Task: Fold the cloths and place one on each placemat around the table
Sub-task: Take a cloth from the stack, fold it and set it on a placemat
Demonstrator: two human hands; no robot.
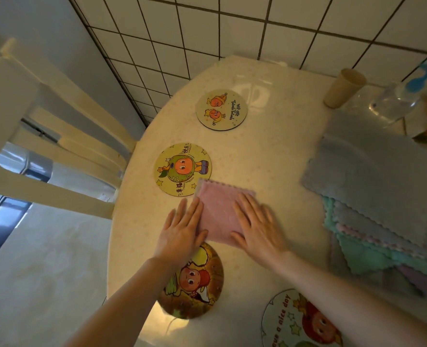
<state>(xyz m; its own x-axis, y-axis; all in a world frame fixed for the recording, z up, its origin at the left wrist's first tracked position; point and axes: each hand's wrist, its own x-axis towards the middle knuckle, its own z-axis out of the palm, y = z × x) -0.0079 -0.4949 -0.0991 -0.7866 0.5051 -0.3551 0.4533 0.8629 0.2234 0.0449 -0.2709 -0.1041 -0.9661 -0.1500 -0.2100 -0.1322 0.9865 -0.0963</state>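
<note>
Pink folded microfibre cloth (220, 211) lies on counter (270, 159), far corner overlapping round green-character placemat (180, 169) at your 11 o'clock. Your left hand (182, 231) and right hand (257, 226) press it, fingers spread flat. Left hand nearer placemat.

A pink cloth (218, 209), folded into a small square with scalloped edges, lies flat on the table near its left edge; its far corner overlaps the rim of a round yellow placemat (180, 169) printed with an orange cartoon fruit. A second round placemat (221, 109) lies farther along, a third (195, 279) nearer, and a fourth (297, 321) at the near edge. Unfolded cloths (382, 196) in blue, green and pink lie stacked at the right edge.
</note>
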